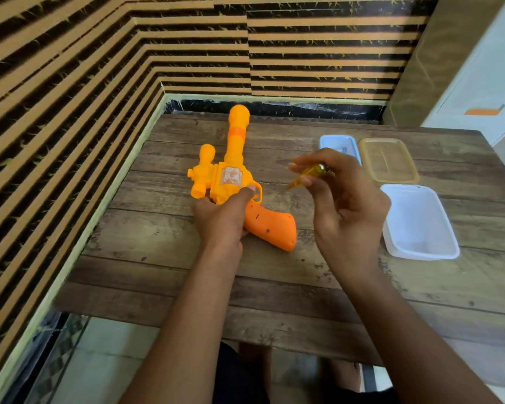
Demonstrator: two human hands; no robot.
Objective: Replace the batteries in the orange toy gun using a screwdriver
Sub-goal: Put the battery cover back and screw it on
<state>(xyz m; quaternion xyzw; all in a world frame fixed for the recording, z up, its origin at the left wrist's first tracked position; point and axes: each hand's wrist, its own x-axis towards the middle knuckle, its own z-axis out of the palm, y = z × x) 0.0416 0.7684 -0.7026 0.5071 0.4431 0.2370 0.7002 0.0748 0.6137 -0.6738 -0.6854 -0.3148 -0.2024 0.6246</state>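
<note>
Holding the toy gun (231,176) flat on its side on the wooden surface (169,275), barrel pointing away, with the left hand (219,220) wrapped round the body just behind the trigger guard. Pinching a yellow-handled screwdriver (311,174) in the fingertips of the right hand (344,202), raised just right of the gun, tip slanting down and left, touching nothing yet.

Looks like the very start of the job: handle (270,225) closed, with small dark dots on its face, probably screw holes. Cannot tell the tip type through the blur.

Best to keep the left grip firm to stop any swivel. Bring the tip straight down into the screw head rather than at a slant. Press first, then turn slowly. Worth seating the screwdriver deeper in the palm for more push; likely to slip otherwise. Drop the loosened screw into the white tub (420,225) near the right hand, to avoid losing it.
</note>
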